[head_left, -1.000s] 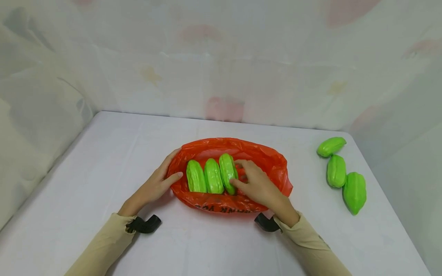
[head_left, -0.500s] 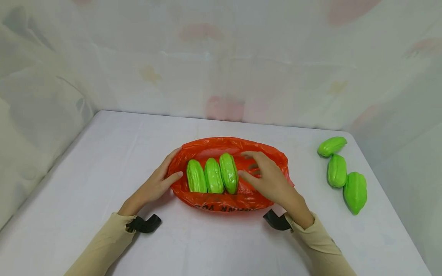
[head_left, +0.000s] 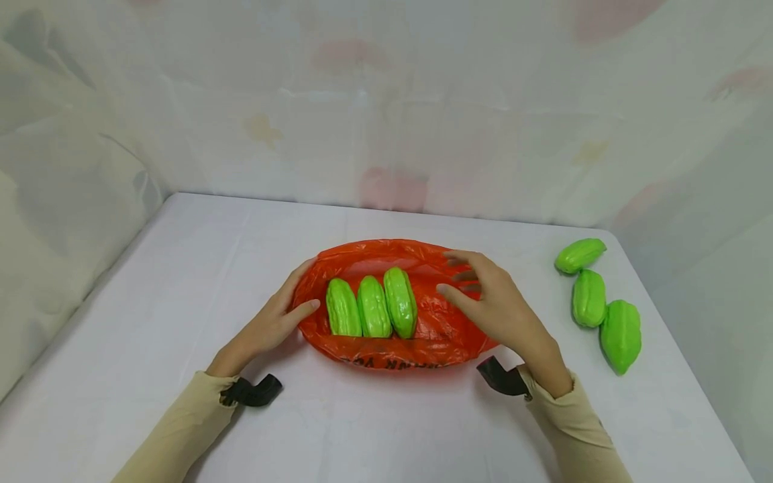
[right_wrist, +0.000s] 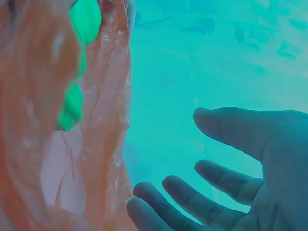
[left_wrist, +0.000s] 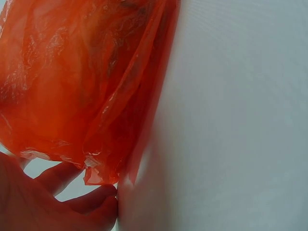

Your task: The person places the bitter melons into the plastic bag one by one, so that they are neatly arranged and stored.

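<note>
Three green, ridged star fruit (head_left: 373, 307) lie side by side in the left half of a red plastic bag (head_left: 356, 352), whose wide mouth faces up. My left hand (head_left: 280, 318) rests against the bag's left end, thumb spread over the rim; in the left wrist view its fingers (left_wrist: 91, 199) touch the bag's side low by the table. Over the bag's right end hovers my right hand (head_left: 492, 302), holding nothing, with thumb and fingers spread apart. The right wrist view shows that right hand (right_wrist: 226, 178) beside the bag wall (right_wrist: 108, 144), its palm bare.
Several more things stand about: a star fruit (head_left: 580, 256) at the far right, with another star fruit (head_left: 588, 299) and a pointed star fruit (head_left: 621, 337) in a row toward me. The white table (head_left: 374, 429) ends at patterned cloth walls (head_left: 386, 121) behind and beside it.
My right hand has drawn away from the rightmost star fruit in the bag, moving right and spreading its fingers. That fruit stays beside the other two. The left hand has not moved.
</note>
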Tool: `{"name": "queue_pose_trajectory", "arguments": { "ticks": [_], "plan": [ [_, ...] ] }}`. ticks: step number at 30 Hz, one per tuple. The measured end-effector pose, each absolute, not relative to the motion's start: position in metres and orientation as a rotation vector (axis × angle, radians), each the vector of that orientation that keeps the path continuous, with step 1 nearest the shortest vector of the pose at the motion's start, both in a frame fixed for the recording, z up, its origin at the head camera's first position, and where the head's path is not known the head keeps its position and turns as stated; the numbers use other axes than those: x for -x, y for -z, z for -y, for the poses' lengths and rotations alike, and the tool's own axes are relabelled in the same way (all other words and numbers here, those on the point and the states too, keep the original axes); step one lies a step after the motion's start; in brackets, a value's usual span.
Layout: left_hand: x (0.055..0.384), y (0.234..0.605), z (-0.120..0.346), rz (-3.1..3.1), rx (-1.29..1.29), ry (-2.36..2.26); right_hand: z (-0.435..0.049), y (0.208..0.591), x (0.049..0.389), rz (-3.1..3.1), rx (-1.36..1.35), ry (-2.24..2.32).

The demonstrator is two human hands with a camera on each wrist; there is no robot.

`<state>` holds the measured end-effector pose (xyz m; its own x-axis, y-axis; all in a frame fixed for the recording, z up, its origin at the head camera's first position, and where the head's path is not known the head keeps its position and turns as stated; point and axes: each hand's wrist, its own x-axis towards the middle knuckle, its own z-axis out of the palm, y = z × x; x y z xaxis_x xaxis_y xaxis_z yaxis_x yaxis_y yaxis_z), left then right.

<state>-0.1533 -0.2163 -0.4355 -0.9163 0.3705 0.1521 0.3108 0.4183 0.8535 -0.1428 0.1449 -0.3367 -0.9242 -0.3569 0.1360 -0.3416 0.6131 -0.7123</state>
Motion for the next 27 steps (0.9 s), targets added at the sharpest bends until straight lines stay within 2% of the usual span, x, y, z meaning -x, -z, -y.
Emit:
{"name": "queue_pose_trajectory", "arguments": {
  "ticks": [27],
  "plan": [
    [0.152,0.433,0.216,-2.567,-0.608,-1.551,-0.218,0.32,0.148,-2.981,0.599,1.05]
  ]
}}
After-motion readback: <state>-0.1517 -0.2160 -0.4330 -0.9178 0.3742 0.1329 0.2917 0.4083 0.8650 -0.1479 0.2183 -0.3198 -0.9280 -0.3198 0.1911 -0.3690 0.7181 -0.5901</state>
